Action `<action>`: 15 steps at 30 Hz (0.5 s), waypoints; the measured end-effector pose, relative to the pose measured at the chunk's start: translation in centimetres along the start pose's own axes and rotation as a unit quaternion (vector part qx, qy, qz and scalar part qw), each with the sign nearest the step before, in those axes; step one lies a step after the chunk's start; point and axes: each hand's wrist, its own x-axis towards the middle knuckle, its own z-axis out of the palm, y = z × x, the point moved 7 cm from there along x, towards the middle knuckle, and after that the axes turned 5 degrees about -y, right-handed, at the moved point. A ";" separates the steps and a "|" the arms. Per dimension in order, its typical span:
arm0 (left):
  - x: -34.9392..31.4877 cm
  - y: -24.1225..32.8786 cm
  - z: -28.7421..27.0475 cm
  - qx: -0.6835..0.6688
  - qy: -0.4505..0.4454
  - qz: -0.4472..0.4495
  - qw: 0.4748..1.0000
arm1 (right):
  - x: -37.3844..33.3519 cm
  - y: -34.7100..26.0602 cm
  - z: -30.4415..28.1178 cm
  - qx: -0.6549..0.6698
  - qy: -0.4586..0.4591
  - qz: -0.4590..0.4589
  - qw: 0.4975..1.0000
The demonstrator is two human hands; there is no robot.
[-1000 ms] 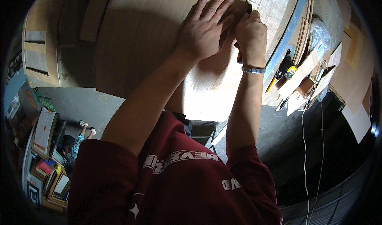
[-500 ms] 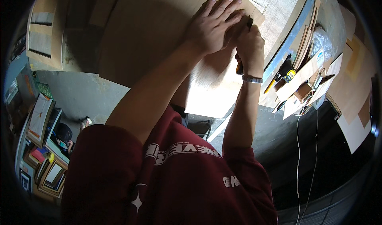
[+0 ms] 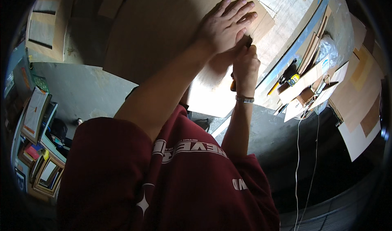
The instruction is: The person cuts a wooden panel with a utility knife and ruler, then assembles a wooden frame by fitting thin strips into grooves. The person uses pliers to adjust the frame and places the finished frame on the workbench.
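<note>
My left hand (image 3: 226,30) lies flat with spread fingers on a thin brown wooden board (image 3: 159,30), near its right edge. Just below those fingertips, my right hand (image 3: 246,67) is wrapped round a utility knife (image 3: 233,84) with a dark and orange handle. Its black front end points up at the board beside my left thumb; the blade itself is too small to make out. A metal-banded watch (image 3: 245,99) sits on my right wrist. Strong light falls on the pale surface below my hands.
Right of the board runs a long blue-grey strip (image 3: 300,39). Beyond it lie a yellow-black tape measure (image 3: 293,79), wood offcuts, clear plastic (image 3: 328,47) and an open cardboard box (image 3: 304,96). White cords (image 3: 298,157) hang down. Frames (image 3: 49,176) are stacked lower left.
My right hand has drawn the knife toward me and slightly left along the board. My left hand still presses in about the same place. The whole view has shifted a little.
</note>
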 end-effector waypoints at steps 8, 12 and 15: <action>0.0 0.2 0.3 0.059 -0.060 -0.012 0.996 | -5.1 3.2 3.1 0.005 -0.024 0.029 0.999; 0.1 0.5 0.0 0.091 -0.092 0.015 0.991 | -8.3 4.6 4.5 0.006 -0.035 0.038 0.999; 0.3 -0.1 1.5 0.056 -0.117 0.039 0.991 | -10.9 4.3 5.0 0.003 -0.042 0.045 0.998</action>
